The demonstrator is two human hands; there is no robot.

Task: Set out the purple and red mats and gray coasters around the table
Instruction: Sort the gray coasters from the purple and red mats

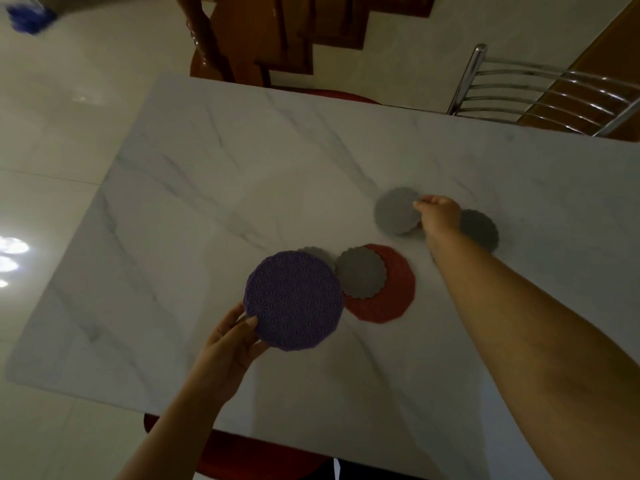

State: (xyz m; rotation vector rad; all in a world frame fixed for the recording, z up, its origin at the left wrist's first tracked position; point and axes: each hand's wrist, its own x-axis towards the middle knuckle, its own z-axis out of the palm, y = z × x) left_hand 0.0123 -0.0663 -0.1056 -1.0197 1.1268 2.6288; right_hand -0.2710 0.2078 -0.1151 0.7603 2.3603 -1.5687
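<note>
Gripping purple mat [294,301] near left in left hand [227,344], pinching 1 coaster [394,211] far right in right hand [438,214], with red mat [391,296] between, nearer the left.

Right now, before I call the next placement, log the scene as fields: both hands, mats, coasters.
left hand: grips the near-left edge of the round purple patterned mat
right hand: pinches the rim of a gray scalloped coaster
round red mat: on the white marble-look table, left edge hidden by the purple mat
second gray coaster: lying on the red mat
third gray coaster: peeking out behind the purple mat
fourth gray coaster: beside the right wrist
</note>
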